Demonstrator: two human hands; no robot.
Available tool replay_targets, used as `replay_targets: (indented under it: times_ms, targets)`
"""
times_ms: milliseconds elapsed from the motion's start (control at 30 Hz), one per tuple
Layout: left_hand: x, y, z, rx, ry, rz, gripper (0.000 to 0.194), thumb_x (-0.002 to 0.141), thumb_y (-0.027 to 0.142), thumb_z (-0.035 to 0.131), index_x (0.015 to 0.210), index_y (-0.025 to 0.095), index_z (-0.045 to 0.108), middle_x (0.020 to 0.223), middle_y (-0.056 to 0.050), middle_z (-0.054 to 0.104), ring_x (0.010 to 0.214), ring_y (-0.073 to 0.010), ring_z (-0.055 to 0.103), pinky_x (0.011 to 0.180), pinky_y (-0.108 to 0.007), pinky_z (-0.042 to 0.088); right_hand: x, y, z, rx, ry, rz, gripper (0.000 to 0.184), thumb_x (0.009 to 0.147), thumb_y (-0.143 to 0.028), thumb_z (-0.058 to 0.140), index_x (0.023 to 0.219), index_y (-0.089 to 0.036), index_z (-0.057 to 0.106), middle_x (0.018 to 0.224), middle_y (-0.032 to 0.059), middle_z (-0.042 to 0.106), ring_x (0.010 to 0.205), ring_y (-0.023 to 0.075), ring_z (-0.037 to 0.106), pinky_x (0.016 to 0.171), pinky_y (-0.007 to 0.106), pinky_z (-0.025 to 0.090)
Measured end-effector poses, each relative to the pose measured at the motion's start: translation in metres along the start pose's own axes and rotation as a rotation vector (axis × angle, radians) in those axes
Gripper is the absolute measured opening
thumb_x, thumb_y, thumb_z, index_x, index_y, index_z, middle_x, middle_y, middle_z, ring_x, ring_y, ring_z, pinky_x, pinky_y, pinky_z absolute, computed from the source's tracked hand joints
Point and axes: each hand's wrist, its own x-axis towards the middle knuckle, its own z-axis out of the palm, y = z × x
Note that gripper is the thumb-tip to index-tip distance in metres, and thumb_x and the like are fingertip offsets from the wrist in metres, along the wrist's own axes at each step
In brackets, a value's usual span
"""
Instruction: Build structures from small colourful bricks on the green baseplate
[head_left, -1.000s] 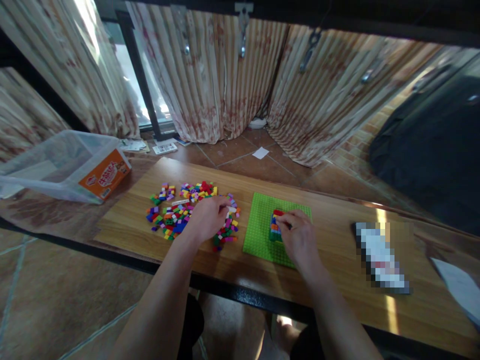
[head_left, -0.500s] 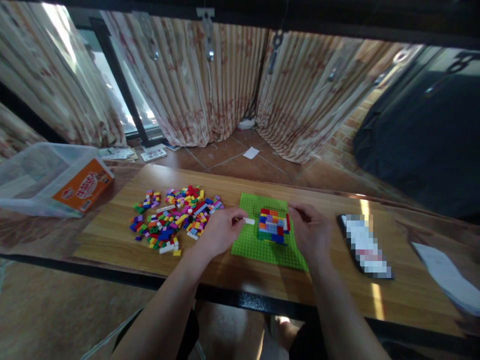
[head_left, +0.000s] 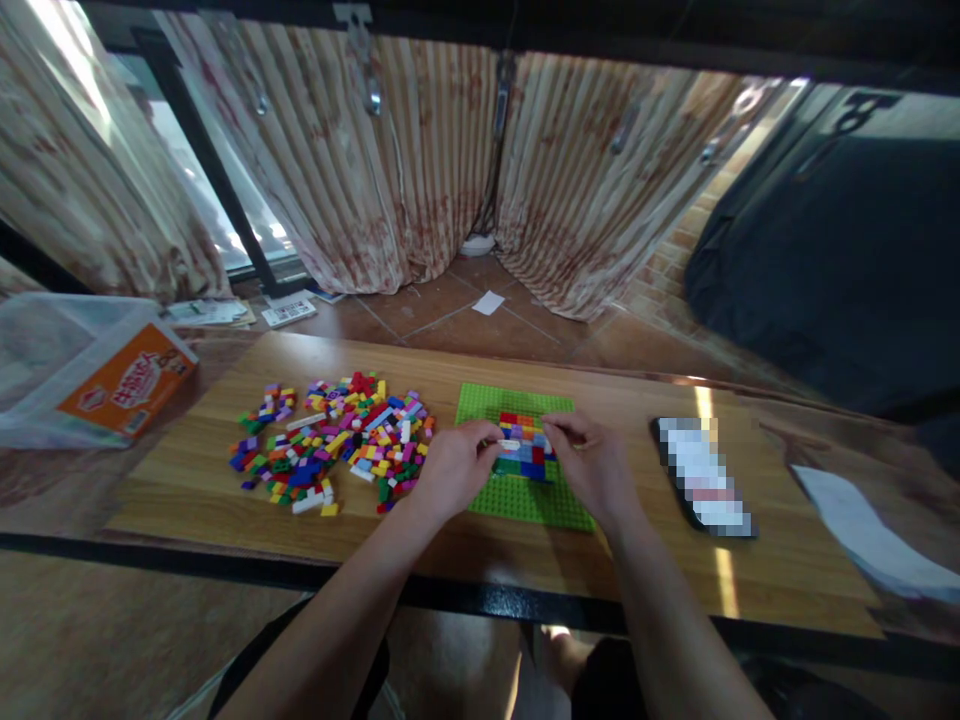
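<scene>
A square block of multicoloured toy bricks point(head_left: 532, 462) sits on a green studded baseplate point(head_left: 525, 508). My left hand point(head_left: 461, 465) is closed at the block's left side, thumb and forefinger pinching a small white brick point(head_left: 510, 445) that overlaps the block in view. Whether the white brick touches it I cannot tell. Over the block's right edge, my right hand point(head_left: 596, 465) has its fingers pinched together. They hide that edge and anything they may hold.
A wide pile of loose bricks point(head_left: 337, 455) lies left of the baseplate. Farther left stands a clear plastic bin point(head_left: 45, 390) with an orange label. A phone point(head_left: 701, 480) and white paper point(head_left: 870, 535) lie to the right on the wooden table point(head_left: 420, 365).
My left hand has brought the white brick rightward over the block. My right hand has moved in from the baseplate's right side to the block's edge. The view has shifted slightly.
</scene>
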Motion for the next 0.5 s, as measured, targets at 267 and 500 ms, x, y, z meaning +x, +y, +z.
replay_targets:
  times_ms: [267,500]
  targets:
    - [0.006,-0.001,0.004,-0.349,0.018,-0.077,0.012,0.082,0.021,0.058,0.082,0.017,0.069,0.08,-0.002,0.071,0.072,-0.0144,0.063,0.068,-0.026,0.049,-0.004,-0.013,-0.003,0.038,-0.174,-0.109,0.017,0.081,-0.028,0.062,0.093,-0.025,0.073,0.095,0.0037,0.069,0.086,0.0175,0.063,0.082,0.034,0.049]
    - [0.007,0.005,0.002,-0.571,-0.051,-0.284,0.014,0.078,0.027,0.063,0.08,0.015,0.069,0.071,-0.001,0.067,0.056,-0.0095,0.055,0.055,-0.023,0.045,-0.006,-0.015,0.0,-0.071,-0.211,-0.268,0.016,0.084,-0.024,0.061,0.094,-0.026,0.073,0.094,0.0048,0.07,0.09,0.0204,0.062,0.084,0.038,0.049]
